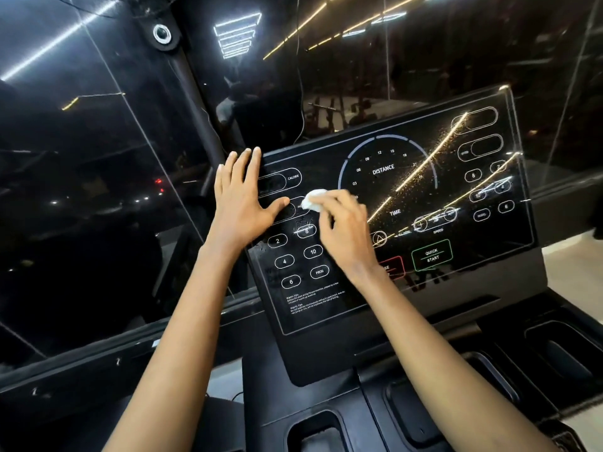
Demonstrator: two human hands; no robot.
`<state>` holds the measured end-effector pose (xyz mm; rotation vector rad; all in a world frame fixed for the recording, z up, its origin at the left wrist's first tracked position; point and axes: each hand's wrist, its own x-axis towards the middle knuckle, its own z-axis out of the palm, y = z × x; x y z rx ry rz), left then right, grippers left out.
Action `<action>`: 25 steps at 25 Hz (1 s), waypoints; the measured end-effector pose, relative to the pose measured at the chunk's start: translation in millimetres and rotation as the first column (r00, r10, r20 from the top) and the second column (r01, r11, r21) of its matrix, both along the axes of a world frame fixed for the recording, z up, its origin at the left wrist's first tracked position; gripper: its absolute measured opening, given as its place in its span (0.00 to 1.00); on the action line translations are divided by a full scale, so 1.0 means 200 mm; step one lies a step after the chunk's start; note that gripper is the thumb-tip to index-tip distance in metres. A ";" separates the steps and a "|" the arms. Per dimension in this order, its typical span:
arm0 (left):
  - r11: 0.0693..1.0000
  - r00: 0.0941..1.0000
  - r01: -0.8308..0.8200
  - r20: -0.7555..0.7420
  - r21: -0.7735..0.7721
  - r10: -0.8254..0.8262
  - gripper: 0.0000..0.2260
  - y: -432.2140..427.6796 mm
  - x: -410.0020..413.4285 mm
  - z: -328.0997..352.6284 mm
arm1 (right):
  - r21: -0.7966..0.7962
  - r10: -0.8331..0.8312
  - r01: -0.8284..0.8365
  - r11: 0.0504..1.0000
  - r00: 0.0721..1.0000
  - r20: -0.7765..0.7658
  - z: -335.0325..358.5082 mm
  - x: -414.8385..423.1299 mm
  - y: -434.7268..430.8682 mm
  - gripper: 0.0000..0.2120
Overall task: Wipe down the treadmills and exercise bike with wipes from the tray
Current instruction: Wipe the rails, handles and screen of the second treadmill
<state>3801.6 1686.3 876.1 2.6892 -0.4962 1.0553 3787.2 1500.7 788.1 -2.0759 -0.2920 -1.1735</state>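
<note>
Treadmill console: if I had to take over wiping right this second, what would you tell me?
Left hand: open, flat on the left edge of the console.
Right hand: holds a balled white wipe against the panel, left of centre.
Done: wet smears by the left buttons suggest that part is wiped.
Left: the right half shows dust; then, likely, the rest of this treadmill and the other machines. Tray not in view.

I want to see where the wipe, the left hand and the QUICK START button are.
wipe (314, 200), head view, white crumpled part beyond the fingertips.
left hand (239, 203), head view, middle of the hand's back.
QUICK START button (431, 255), head view, on its lettering.
</note>
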 end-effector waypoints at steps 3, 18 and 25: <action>0.999 1.000 0.020 -0.009 0.026 -0.020 0.44 0.02 0.01 0.03 | 0.177 -0.057 0.063 0.982 0.998 -0.039 0.04 0.07 -0.15 0.14; 0.999 0.999 0.050 -0.018 0.010 -0.050 0.44 -0.11 -0.01 -0.06 | -0.031 0.005 -0.008 1.000 0.997 -0.078 -0.50 -0.23 -0.23 0.13; 0.997 0.998 0.064 0.006 -0.032 -0.064 0.35 -0.20 -0.08 -0.23 | 0.119 0.064 -0.044 0.992 0.984 -0.168 -0.66 -0.39 -0.37 0.12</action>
